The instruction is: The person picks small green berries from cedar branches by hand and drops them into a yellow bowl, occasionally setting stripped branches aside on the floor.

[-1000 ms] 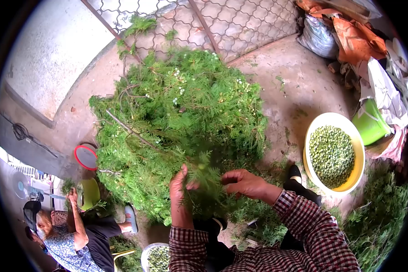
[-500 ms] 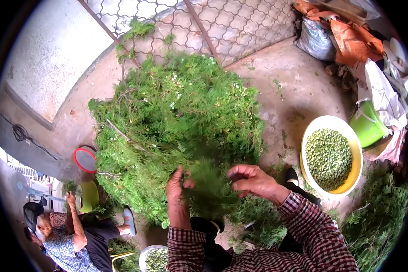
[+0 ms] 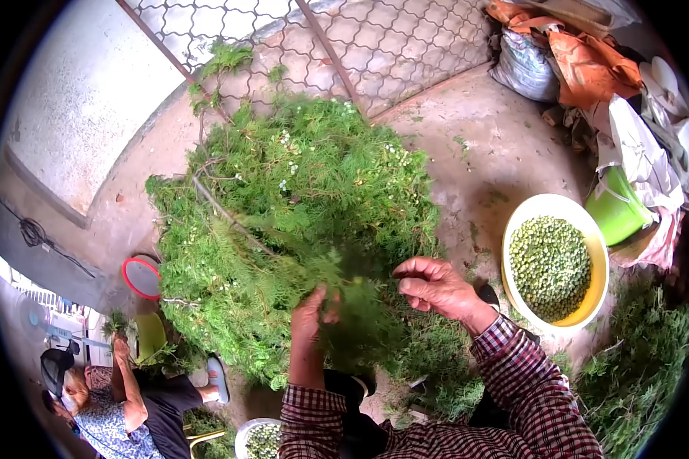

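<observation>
My left hand (image 3: 308, 317) is closed around a leafy evergreen branch (image 3: 283, 279), whose feathery green sprays stretch up and to the left. Its fingers are partly hidden by blurred foliage (image 3: 364, 317). To the right, my right hand (image 3: 440, 292) is held beside the foliage, thumb and forefinger apart at the tips, the other fingers curled. Nothing shows between those tips; the palm is hidden. Just beyond both hands lies a large heap of cut evergreen branches (image 3: 344, 164), dotted with small pale cones.
On the right stands a yellow tub (image 3: 516, 294) of small green cones (image 3: 551, 264), near a lime-green bucket (image 3: 616, 205) and sacks (image 3: 524, 65). More cut greenery (image 3: 628, 367) lies lower right. At left, another person (image 3: 119, 405) sits handling sprigs near a red-rimmed basket (image 3: 142, 277). A smaller bowl of cones (image 3: 260, 440) sits below.
The branch in my left hand now reaches further up and left over the heap. My right hand has moved slightly right, away from the foliage. The view has shifted slightly.
</observation>
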`<state>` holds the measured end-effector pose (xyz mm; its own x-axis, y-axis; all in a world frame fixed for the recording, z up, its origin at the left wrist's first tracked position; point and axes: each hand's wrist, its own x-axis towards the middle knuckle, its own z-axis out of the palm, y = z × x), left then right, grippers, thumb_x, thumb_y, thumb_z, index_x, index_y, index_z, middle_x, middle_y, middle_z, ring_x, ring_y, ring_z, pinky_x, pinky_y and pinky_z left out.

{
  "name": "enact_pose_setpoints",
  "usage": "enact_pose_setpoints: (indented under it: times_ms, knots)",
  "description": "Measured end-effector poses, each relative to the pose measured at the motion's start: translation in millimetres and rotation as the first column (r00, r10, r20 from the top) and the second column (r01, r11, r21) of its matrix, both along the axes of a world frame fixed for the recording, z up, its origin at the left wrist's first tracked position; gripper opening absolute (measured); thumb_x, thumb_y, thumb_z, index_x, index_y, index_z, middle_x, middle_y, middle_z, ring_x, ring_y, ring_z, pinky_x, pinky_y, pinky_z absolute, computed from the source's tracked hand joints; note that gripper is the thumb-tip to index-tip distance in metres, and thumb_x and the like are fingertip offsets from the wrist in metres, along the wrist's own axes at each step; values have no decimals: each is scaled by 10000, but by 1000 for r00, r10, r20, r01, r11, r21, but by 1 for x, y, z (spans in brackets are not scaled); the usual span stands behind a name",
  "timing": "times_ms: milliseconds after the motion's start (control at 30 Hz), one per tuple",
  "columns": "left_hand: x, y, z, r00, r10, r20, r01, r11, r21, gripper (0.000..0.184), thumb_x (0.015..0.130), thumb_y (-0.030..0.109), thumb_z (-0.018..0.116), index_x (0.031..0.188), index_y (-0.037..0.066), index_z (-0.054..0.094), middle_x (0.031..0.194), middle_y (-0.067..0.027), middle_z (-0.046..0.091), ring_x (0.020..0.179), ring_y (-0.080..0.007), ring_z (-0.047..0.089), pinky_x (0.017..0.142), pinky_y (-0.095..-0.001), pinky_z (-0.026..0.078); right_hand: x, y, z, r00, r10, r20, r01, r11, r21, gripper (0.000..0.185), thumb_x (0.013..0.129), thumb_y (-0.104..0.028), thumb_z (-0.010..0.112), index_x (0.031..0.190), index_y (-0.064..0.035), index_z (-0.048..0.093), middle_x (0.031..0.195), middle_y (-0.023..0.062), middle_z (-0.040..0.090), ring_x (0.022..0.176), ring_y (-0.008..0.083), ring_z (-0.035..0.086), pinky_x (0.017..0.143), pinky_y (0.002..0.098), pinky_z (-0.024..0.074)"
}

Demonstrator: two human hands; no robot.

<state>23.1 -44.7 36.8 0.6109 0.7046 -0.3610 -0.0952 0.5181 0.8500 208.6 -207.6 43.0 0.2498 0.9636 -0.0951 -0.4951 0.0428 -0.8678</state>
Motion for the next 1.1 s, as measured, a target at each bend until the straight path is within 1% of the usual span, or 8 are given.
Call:
enact_pose_setpoints:
  times_ms: [267,667,733,867,933,967,1067,1100]
  knots:
    - [18,-22,-13,978,-208,29,206,977,47,267,823,225,557,976,7,534,803,-77,581,518,-119,448,417,-217,317,-12,13,-14,796,-135,590,98,991,95,265,758,-126,664,988,-24,579,868,1,581,777,65,510,674,210,431]
    - [20,-30,-24,981,-173,-89,185,969,165,206,820,263,577,844,60,552,663,-25,564,453,-99,457,392,-215,334,4,-3,-2,576,106,811,151,961,-232,147,774,-172,635,779,-27,614,687,39,582,557,89,490,509,232,421]
    - [16,-24,-8,996,66,-54,-61,993,103,224,824,288,566,790,67,543,610,-16,533,435,-96,433,379,-220,316,16,-11,10,688,208,695,186,875,-446,155,783,-200,621,778,-45,625,694,66,588,535,104,490,486,252,435]
    - [-14,10,6,977,184,111,-183,983,-18,259,835,312,544,724,79,524,522,1,465,405,-89,391,362,-218,290,53,-36,-8,831,-310,462,413,900,-139,154,754,44,571,886,-22,617,808,72,618,594,97,536,523,213,480]
    - [-24,16,8,940,183,289,-191,982,-3,243,850,296,523,762,70,532,523,-8,463,386,-79,359,351,-210,283,78,-51,-15,660,-504,557,614,789,-14,161,756,53,547,891,-12,606,820,59,622,695,130,577,616,231,485]
    - [-30,26,0,919,219,327,-235,972,12,240,858,290,510,816,57,548,570,-26,505,379,-77,351,348,-208,284,100,-65,-28,328,-488,809,704,697,135,175,745,45,545,902,-6,603,808,82,621,722,164,586,668,244,480]
    - [-46,44,-31,871,281,404,-319,947,29,268,876,265,479,1000,33,530,756,-76,576,377,-69,352,341,-200,289,137,-107,-32,-324,-153,934,808,469,357,359,681,-16,563,1040,-29,551,1028,186,559,900,323,554,811,372,439]
    - [-41,39,-22,860,288,421,-303,953,-32,279,879,258,475,1044,36,510,818,-87,575,378,-66,351,343,-195,292,141,-115,-30,-278,97,956,910,345,230,462,672,-64,594,1123,-29,496,1181,185,466,1023,349,480,896,414,380]
